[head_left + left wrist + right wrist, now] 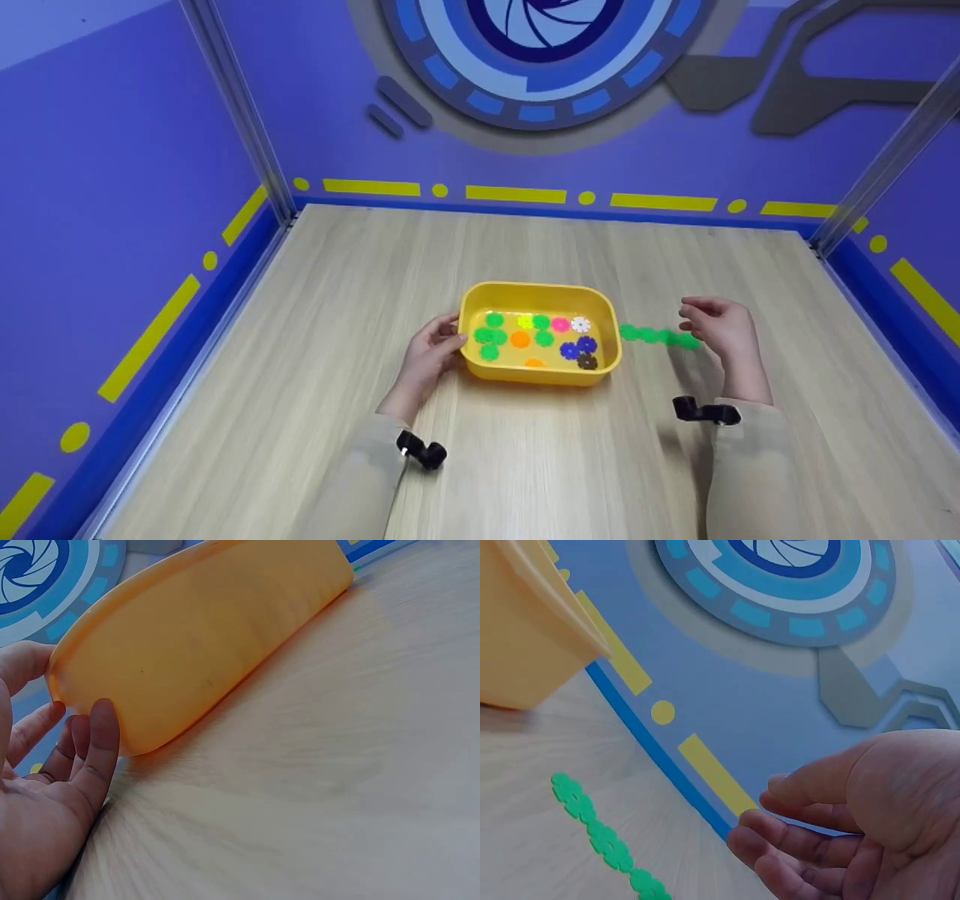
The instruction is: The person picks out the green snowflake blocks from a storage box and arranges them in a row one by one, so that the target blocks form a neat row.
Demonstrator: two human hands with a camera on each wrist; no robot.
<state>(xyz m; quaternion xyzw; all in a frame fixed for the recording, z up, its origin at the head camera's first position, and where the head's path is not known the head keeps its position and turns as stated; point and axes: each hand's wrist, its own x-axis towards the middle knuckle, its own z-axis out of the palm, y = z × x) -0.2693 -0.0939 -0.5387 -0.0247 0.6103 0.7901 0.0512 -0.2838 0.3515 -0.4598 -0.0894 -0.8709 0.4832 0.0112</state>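
Note:
A yellow plastic tub [540,379] stands on the table with several flower-shaped plastic discs inside, among them green discs [489,336], an orange disc [520,340] and a white disc [580,324]. My left hand [431,360] holds the tub's left end by its rim, thumb on the near side. In the left wrist view, the fingers [105,727] rest against the outer wall. To the right of the tub lies a chain of joined green discs [652,335]. Above its right end hovers my right hand [721,330], fingers loosely bent, nothing visible between them.
The wooden table [360,262] is enclosed by a blue-purple back wall [525,169] and side walls with yellow markings. Metal posts [240,97] stand at the back corners. A black wrist camera [705,411] sits on each sleeve.

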